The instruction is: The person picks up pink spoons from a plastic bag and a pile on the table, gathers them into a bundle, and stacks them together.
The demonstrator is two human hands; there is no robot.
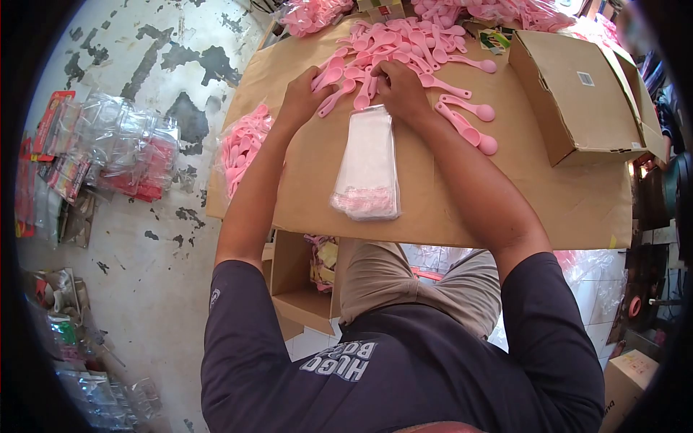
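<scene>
Pink plastic spoons lie in a loose heap at the far side of the brown table. My left hand is at the heap's left edge, its fingers curled round pink spoons. At the heap's near edge, my right hand has its fingertips bent down onto spoons; what they pinch is partly hidden. A stack of clear plastic bags lies flat below and between my hands. Several loose spoons rest right of my right hand.
A cardboard box stands at the table's right. Bagged pink spoons sit on the left edge, with more bags along the back. An open carton is under the table. Plastic packaging lies at far left.
</scene>
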